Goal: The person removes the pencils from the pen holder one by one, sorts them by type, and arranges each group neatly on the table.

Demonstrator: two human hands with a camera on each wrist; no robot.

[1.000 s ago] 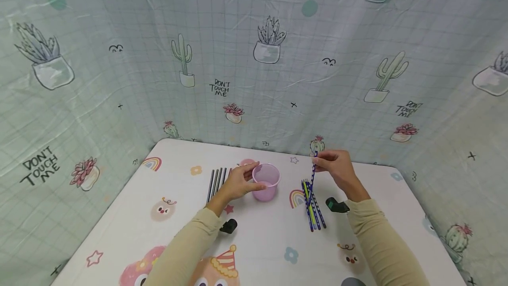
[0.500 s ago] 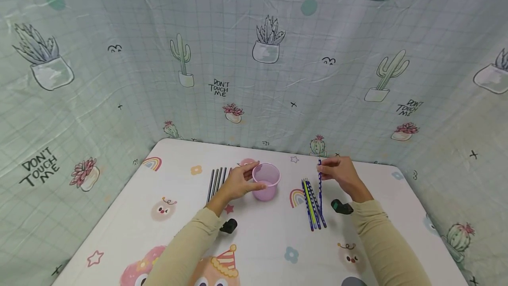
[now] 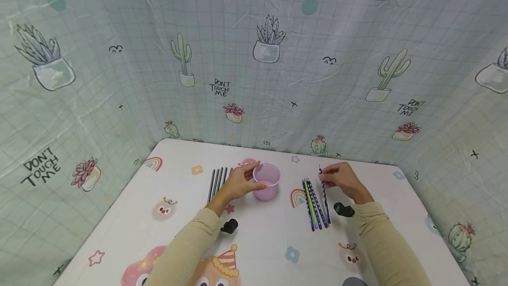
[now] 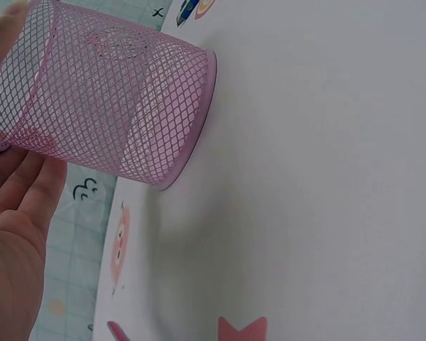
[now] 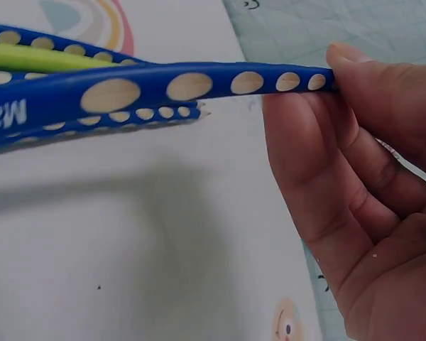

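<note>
A pink mesh pencil cup [image 3: 265, 194] stands upright on the table, left of a small pile of pencils. My left hand [image 3: 237, 183] holds it near the rim, with the thumb on one side and fingers on the other; the left wrist view shows its mesh wall [image 4: 121, 99] up close. My right hand [image 3: 343, 177] pinches a blue pencil [image 5: 192, 84] with bare-wood dots near its upper end, between thumb and fingers. That pencil slants beside the pile of blue pencils [image 3: 311, 208], which has a yellow-green pencil [image 5: 39, 58] among them.
Several dark, thin sticks [image 3: 215, 183] lie side by side, partly hidden behind the left hand. The white table [image 3: 270, 242] has printed cartoon figures. A patterned cloth [image 3: 238, 65] hangs behind its back edge.
My right hand has moved right and lower, bringing the pinched pencil off the top of the pile to its right side. My left hand and the pencil cup have stayed put.
</note>
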